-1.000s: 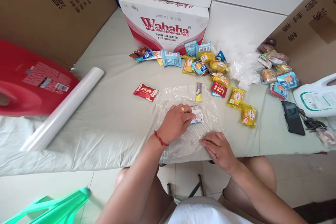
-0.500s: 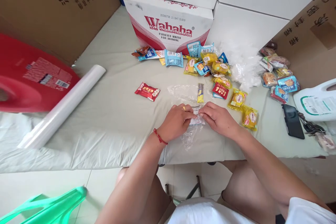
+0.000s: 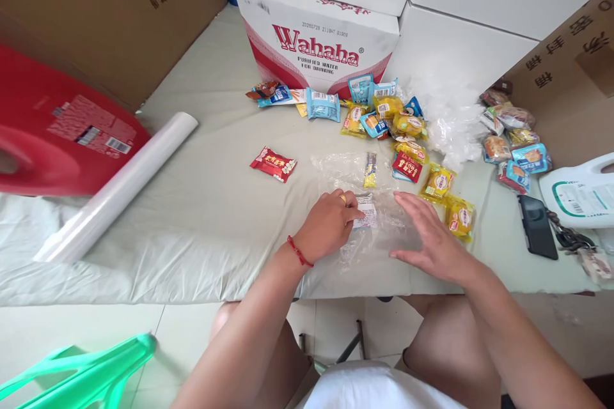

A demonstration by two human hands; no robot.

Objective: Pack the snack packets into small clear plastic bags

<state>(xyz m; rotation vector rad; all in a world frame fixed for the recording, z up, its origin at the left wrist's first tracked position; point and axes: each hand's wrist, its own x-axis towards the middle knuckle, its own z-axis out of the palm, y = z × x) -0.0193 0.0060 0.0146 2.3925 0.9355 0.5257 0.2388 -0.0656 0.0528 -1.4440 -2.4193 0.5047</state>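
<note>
Here the left hand (image 3: 329, 225) lies knuckles up on the tabletop (image 3: 215, 204), its grip pinched on the near-left edge of a small white-labelled packet (image 3: 367, 212) that sits under a sheet of clear plastic wrap (image 3: 378, 230). Just right of that grip the right hand (image 3: 429, 239) hovers flat over the wrap, fingers spread and holding nothing. Beyond the left grip lies a yellow stick packet (image 3: 369, 170), and further left of it a red snack packet (image 3: 273, 163). A roll of film (image 3: 118, 188) lies well off to the left.
</note>
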